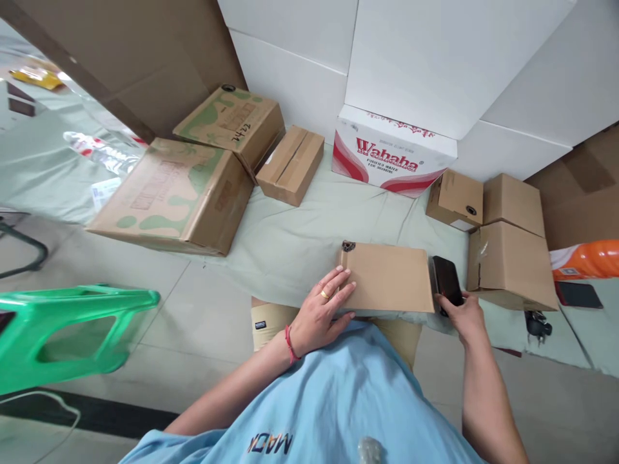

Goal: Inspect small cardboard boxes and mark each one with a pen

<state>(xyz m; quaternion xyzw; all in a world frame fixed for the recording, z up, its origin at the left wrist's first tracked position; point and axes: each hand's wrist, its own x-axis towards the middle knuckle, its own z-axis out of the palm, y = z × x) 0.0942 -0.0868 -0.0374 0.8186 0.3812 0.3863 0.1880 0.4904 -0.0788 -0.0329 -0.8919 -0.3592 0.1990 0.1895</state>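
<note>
A flat brown cardboard box lies right in front of me at the near edge of the cloth-covered surface. My left hand rests at its left side, fingers stretched out and touching the cardboard near the corner. A ring and a red bracelet show on that hand. Beside the box's right end, my right hand grips a black smartphone between thumb and fingers, its dark screen facing up. A dark patch marks the box's far left corner.
Large cartons stand at left beside a smaller taped box. A white-and-red Wahaha carton leans by the wall. Brown boxes, keys, another phone and an orange bottle are right. A green stool stands lower left.
</note>
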